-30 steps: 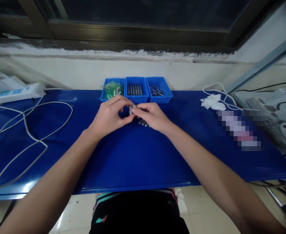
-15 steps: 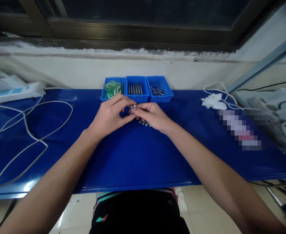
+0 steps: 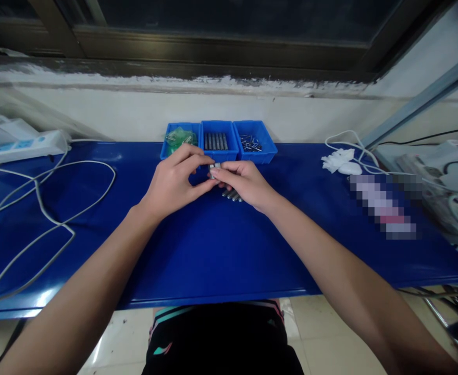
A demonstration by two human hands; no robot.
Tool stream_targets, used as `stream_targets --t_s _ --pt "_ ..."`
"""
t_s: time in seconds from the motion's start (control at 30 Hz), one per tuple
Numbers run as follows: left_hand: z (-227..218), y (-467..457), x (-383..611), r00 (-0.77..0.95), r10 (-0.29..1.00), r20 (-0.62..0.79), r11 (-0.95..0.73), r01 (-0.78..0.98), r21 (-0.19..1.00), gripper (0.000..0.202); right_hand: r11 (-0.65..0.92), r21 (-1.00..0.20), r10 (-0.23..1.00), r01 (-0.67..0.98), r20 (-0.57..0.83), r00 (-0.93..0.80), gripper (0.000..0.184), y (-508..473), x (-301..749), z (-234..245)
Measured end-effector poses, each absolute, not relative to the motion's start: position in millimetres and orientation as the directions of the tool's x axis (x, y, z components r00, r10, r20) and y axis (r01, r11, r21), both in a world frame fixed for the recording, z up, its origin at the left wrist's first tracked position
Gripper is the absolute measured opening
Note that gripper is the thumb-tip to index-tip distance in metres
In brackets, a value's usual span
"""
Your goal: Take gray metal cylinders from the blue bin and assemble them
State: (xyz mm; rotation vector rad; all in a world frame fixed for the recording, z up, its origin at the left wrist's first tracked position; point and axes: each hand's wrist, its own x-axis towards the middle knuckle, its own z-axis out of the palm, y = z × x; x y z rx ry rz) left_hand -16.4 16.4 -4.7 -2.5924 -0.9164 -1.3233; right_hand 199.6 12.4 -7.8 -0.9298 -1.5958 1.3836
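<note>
Between the fingertips of both hands is a small silvery metal piece, partly covered by the fingers. My left hand pinches it from the left with thumb and forefinger. My right hand grips it from the right, its thumb laid across the front. Below the right fingers, several metal rods lie side by side on the blue table, partly hidden by that hand. Just behind the hands stand three blue bins: the left bin with green plastic and metal parts, the middle bin with a row of grey rods, the right bin with small dark pins.
A loose grey cable and a white power strip lie on the left. Crumpled white tissue, a white cord and a blurred-out item are on the right. The wall rises behind the bins.
The fingers have shifted slightly around the small metal piece, and the left hand's knuckles sit a little higher. More of the rods under the right hand shows. Both hands keep their hold.
</note>
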Motion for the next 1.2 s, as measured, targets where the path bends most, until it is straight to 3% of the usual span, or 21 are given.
stream_targets --t_s 0.27,1.2 --pt "-3.8 15.5 -15.7 0.458 0.469 0.755 -0.828 0.526 0.195 0.023 0.062 -0.993 0.917 0.101 0.017 -0.398 0.040 11.5 201.9 -5.0" --pt "-2.2 13.2 -15.4 0.482 0.421 0.769 -0.865 0.468 0.180 0.020 0.017 -0.992 0.890 0.128 -0.043 -0.455 0.036 11.4 207.0 1.6"
